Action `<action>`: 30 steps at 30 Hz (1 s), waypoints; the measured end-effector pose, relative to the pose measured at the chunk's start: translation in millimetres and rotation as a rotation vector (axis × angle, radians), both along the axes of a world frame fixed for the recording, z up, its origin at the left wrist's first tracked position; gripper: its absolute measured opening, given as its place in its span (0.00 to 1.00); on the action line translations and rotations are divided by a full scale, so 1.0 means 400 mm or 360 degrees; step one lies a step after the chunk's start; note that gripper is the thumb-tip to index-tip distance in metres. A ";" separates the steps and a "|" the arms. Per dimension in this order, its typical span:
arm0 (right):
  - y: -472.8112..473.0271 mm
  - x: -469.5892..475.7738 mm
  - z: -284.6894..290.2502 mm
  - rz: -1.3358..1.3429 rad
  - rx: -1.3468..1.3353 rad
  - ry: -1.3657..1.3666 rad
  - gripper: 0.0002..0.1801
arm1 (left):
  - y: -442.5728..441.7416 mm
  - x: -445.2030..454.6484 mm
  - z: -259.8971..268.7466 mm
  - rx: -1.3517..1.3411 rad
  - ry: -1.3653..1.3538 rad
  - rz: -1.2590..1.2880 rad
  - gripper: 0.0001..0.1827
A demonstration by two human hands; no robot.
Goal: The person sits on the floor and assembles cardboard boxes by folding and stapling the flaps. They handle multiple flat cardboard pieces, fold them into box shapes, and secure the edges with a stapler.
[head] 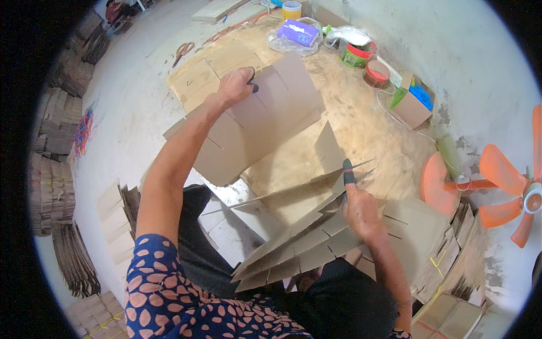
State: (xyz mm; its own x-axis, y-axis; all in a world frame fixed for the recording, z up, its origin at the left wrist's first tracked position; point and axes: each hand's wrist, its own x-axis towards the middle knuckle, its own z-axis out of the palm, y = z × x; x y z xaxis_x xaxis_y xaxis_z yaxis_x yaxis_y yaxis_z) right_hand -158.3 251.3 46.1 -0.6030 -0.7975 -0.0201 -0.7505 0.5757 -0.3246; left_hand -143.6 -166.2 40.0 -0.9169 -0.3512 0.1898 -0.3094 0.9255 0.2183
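My left hand [235, 87], with black finger covers on its fingertips, grips the far edge of a slotted cardboard sheet [271, 114]. Beneath that hand and partly hidden, more slotted cardboard [203, 72] lies on the worktop. Closer to my body, my right hand [360, 207] is closed on a fanned bunch of slotted cardboard pieces [305, 241]. A black cover sits on one raised finger of it. The bunch slants over my lap, its pieces spread apart. One upright flap [329, 148] rises beyond the right fingertips.
Scissors [183, 52] lie at the far left of the wooden worktop [360, 110]. Purple wipes [298, 33], a red-rimmed tub [358, 54] and a small carton [413, 101] line the wall side. An orange fan [504, 186] stands right. Bundled cardboard stacks [53, 190] line the left. A person [118, 12] sits far off.
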 end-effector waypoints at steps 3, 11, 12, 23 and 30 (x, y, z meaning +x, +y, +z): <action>0.003 -0.001 0.010 -0.0033 -0.0010 -0.0056 0.04 | -0.024 -0.007 0.040 0.0050 -0.0258 -0.0059 0.10; 0.047 0.005 0.022 -0.0188 -0.0022 -0.0142 0.07 | 0.068 0.086 0.055 0.0027 0.0403 0.0140 0.05; 0.057 0.007 0.017 -0.0218 -0.0015 -0.0125 0.09 | 0.094 0.108 0.056 0.0030 0.0415 0.0128 0.04; 0.121 0.033 0.083 -0.0278 -0.0188 0.0087 0.18 | 0.436 0.240 0.017 0.0256 -0.0169 -0.0298 0.05; 0.115 0.065 0.112 -0.0171 -0.0180 0.0147 0.22 | 0.478 0.253 -0.015 0.0178 -0.0246 -0.0458 0.06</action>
